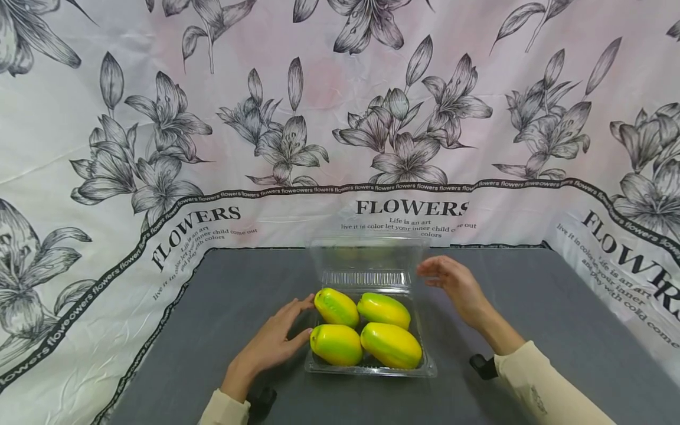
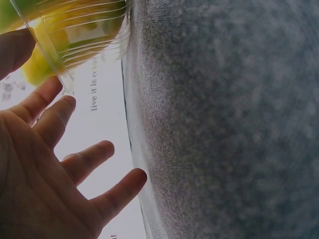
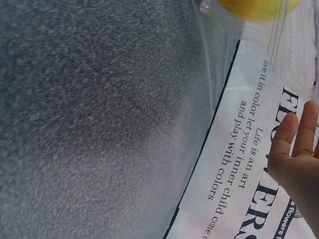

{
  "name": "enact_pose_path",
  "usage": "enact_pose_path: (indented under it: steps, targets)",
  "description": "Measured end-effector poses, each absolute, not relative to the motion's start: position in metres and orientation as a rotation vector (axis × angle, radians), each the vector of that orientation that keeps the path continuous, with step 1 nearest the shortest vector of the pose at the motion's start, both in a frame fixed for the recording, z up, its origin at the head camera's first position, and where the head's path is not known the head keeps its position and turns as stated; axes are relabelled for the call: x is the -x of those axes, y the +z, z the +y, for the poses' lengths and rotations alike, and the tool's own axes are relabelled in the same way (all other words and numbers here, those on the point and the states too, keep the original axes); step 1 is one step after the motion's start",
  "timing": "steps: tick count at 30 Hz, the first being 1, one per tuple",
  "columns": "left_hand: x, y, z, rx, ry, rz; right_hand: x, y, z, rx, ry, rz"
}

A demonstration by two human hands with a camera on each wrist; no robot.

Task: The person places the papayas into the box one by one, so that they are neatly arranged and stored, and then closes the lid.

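A clear plastic clamshell box (image 1: 372, 372) stands on the table with its lid (image 1: 366, 262) raised at the back. Several yellow-green fruits, mango- or papaya-like, lie in it in two rows, among them a front right one (image 1: 392, 346) and a back left one (image 1: 336, 307). My left hand (image 1: 273, 339) is at the box's left side, fingers spread; in the left wrist view its fingertips touch or nearly touch the ribbed wall (image 2: 89, 30). Beside the lid's right edge my right hand (image 1: 462, 289) hovers with loosely bent fingers, holding nothing; the right wrist view shows it (image 3: 299, 154) close to clear plastic.
A grey cloth-like surface covers the table (image 1: 531, 307). Behind and at both sides hangs a white-pink curtain (image 1: 319, 147) with flower prints and lettering. Dark straps (image 1: 483, 366) sit at the wrists.
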State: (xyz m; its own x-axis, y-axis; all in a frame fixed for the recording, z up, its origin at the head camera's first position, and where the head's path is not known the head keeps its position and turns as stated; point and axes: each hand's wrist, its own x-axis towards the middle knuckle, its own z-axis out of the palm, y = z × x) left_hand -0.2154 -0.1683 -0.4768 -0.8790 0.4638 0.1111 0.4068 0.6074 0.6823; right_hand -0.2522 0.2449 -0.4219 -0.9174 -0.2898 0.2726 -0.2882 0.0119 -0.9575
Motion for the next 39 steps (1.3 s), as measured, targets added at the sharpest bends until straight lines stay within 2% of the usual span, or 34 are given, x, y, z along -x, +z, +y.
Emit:
enact_pose_path:
  steps: [12,21,39]
  targets:
    - [0.216,-0.476,-0.168,-0.762,1.123,2.760,0.235,-0.427,0.245,0.590,-1.914,2.445]
    - [0.215,-0.475,-0.169,-0.611,1.029,2.824,0.219,-0.434,0.250,0.679,-1.710,2.526]
    - [0.215,-0.476,-0.171,-0.646,1.111,2.751,0.209,-0.452,0.253,0.783,-1.572,2.563]
